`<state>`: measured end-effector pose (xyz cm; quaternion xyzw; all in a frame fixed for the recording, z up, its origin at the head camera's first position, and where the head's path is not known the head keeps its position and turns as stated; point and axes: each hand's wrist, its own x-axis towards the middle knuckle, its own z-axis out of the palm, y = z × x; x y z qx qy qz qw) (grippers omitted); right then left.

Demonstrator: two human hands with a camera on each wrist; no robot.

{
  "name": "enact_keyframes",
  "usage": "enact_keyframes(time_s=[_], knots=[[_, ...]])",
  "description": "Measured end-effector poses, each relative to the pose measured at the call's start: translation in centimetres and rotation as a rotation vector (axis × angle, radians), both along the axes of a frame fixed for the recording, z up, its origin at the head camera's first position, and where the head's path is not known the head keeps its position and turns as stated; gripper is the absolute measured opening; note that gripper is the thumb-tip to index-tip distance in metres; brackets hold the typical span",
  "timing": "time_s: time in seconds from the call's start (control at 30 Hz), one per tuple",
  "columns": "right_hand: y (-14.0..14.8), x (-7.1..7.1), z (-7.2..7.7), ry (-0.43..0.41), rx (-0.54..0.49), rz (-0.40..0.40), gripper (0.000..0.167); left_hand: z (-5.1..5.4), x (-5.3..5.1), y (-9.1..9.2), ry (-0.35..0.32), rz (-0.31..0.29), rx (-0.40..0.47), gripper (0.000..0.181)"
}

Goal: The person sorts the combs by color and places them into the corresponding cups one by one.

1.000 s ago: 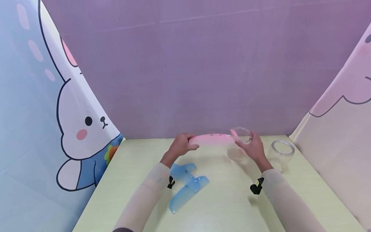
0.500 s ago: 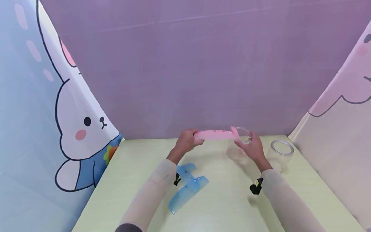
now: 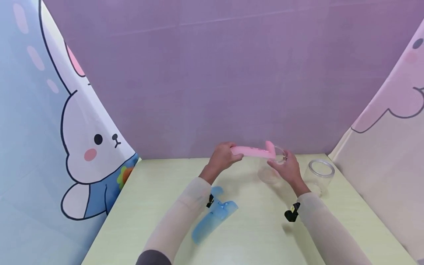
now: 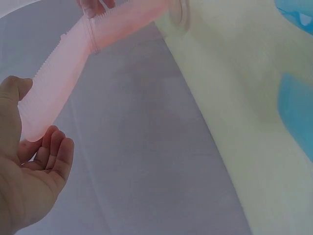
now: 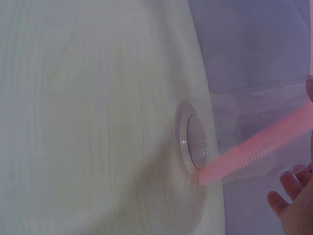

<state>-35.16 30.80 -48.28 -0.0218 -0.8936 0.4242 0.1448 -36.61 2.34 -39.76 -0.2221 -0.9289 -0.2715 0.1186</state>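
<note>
My left hand (image 3: 222, 159) pinches the end of a pink comb (image 3: 250, 151), held roughly level above the table. Its far end meets a second pink length (image 3: 270, 149) at the mouth of a clear jar (image 3: 267, 176). In the right wrist view, pink toothed plastic (image 5: 254, 151) slants inside the jar down to its base (image 5: 184, 142). Whether the pink parts join, I cannot tell. My right hand (image 3: 289, 170) grips the jar near its rim. The left wrist view shows thumb and fingers of my left hand (image 4: 36, 171) around the comb's end (image 4: 51, 88).
Blue combs (image 3: 220, 212) lie overlapping on the pale table (image 3: 258, 228), partly behind my left sleeve. Another clear jar (image 3: 320, 176) with a silvery rim stands to the right of my right hand. A purple cloth (image 3: 212, 81) rises behind the table.
My left hand has moved right and slightly up with the pink comb, closer to the jar. The pink length at the rim stands higher; my right hand has barely moved.
</note>
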Motion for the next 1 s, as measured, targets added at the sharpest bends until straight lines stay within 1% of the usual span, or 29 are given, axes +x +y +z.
enact_keyframes(time_s=[0.13,0.2,0.27,0.33,0.4,0.5,0.53,0.6,0.7,0.77,0.83,0.93,1.0], knots=[[0.0,0.1,0.1,-0.012,0.005,-0.001,0.099,0.2,-0.1,1.0,0.034,0.015,0.010,0.042],[0.0,0.1,0.2,-0.013,0.006,-0.001,0.099,0.3,-0.2,1.5,0.055,0.021,0.037,0.042],[0.0,0.1,0.3,-0.014,0.007,-0.001,0.099,0.5,-0.2,2.1,0.055,0.021,0.074,0.041],[0.0,0.1,0.3,-0.014,0.002,-0.002,0.099,0.8,-0.1,2.8,0.030,0.003,0.123,0.045],[0.0,0.1,0.2,-0.014,-0.008,-0.004,0.097,1.1,0.1,3.3,-0.003,-0.038,0.160,0.051],[0.0,0.0,0.1,-0.013,-0.025,-0.003,0.096,1.3,0.5,3.8,-0.075,-0.110,0.171,0.068],[0.0,0.0,0.1,-0.013,-0.028,-0.002,0.096,1.3,0.5,3.9,-0.091,-0.132,0.158,0.072],[-0.1,0.0,0.1,-0.014,-0.030,0.000,0.097,1.2,0.6,3.8,-0.098,-0.170,0.102,0.072],[-0.2,0.0,0.0,-0.021,-0.023,0.002,0.099,0.9,0.6,3.2,-0.092,-0.221,0.033,0.065],[-0.2,0.0,0.1,-0.021,-0.016,0.000,0.099,0.5,0.5,2.6,-0.092,-0.240,-0.012,0.062],[-0.2,0.0,0.1,-0.021,-0.009,-0.001,0.099,0.1,0.4,1.9,-0.107,-0.250,-0.041,0.062],[-0.1,0.1,0.2,-0.016,0.002,-0.001,0.099,-0.6,0.3,0.8,-0.120,-0.258,-0.067,0.061],[-0.1,0.2,0.1,-0.020,0.003,0.001,0.099,-1.0,0.3,0.0,-0.121,-0.269,-0.066,0.059]])
